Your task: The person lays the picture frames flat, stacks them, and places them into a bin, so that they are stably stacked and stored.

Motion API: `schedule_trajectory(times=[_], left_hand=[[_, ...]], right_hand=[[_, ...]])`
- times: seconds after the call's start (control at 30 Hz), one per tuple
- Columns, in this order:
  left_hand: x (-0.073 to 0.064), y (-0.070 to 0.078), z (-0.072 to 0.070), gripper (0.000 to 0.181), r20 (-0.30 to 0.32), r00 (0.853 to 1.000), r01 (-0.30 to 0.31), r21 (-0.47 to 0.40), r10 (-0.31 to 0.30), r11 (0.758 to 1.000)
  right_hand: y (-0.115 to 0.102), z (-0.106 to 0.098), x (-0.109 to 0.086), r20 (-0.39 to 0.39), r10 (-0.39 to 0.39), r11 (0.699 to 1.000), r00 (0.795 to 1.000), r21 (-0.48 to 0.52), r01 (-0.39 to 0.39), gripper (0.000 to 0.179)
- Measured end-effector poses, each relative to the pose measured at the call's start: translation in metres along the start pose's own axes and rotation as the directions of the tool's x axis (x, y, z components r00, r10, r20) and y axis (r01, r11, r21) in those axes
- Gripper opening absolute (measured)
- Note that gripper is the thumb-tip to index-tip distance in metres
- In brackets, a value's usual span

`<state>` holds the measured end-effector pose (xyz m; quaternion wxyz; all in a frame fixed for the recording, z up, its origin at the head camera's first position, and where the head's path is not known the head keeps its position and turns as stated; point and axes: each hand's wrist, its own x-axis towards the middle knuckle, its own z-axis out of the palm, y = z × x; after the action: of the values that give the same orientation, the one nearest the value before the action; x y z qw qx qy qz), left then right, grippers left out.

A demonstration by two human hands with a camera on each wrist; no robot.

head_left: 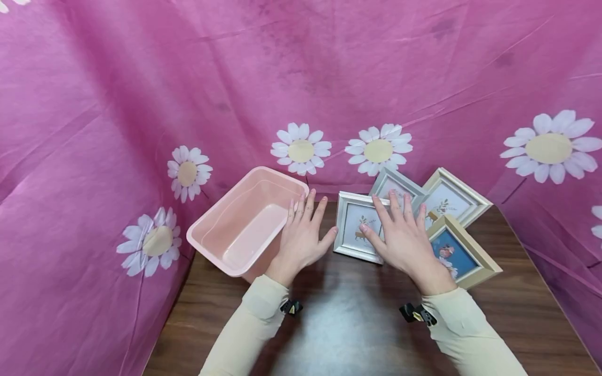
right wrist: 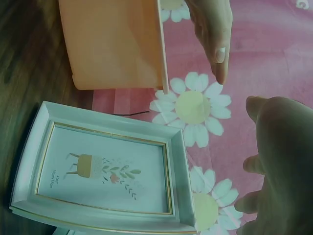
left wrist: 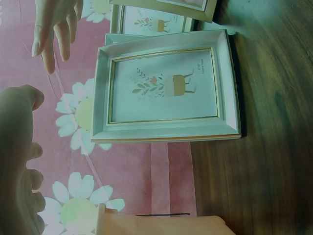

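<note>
My left hand (head_left: 303,237) is held palm down with fingers spread, overlapping the right rim of a pink plastic bin (head_left: 254,230) in the head view. The right hand (head_left: 404,237), fingers also spread, is over a white picture frame (head_left: 352,224) with a gold inner line. Both hands hold nothing. Behind and right of the white frame are a grey picture frame (head_left: 392,183), a cream picture frame (head_left: 453,198) and a beige picture frame (head_left: 463,256) with a blue picture. In the left wrist view the white frame (left wrist: 164,88) stands apart from the fingers.
A brown wooden table (head_left: 348,324) bears the bin on the left and the picture frames on the right. Pink cloth (head_left: 263,78) with large white daisies hangs behind the table and along both sides. Dark wrist cameras (head_left: 292,308) sit at the sleeve cuffs.
</note>
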<state>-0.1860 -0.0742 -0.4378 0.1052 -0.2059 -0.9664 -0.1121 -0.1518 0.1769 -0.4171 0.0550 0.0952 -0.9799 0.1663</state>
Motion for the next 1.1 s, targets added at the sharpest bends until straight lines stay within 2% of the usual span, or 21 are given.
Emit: schedule_trajectory(times=[0.4,0.73,1.1], left_hand=[[-0.001,-0.004,0.002,0.077,-0.02,0.999,-0.049,-0.02,0.048,0.999],[-0.004,-0.006,0.003,0.072,-0.055,0.997,-0.069,-0.114,0.063,0.991],[-0.005,-0.011,0.011,0.064,-0.148,0.986,-0.11,-0.197,0.082,0.974]], right_hand=[[0.008,0.004,-0.001,-0.004,-0.009,1.0,1.0,0.027,0.009,0.085],[0.012,0.005,-0.001,-0.067,-0.054,0.995,0.996,0.085,0.06,0.081],[0.021,0.008,-0.001,-0.12,-0.035,0.981,0.992,0.188,0.057,0.07]])
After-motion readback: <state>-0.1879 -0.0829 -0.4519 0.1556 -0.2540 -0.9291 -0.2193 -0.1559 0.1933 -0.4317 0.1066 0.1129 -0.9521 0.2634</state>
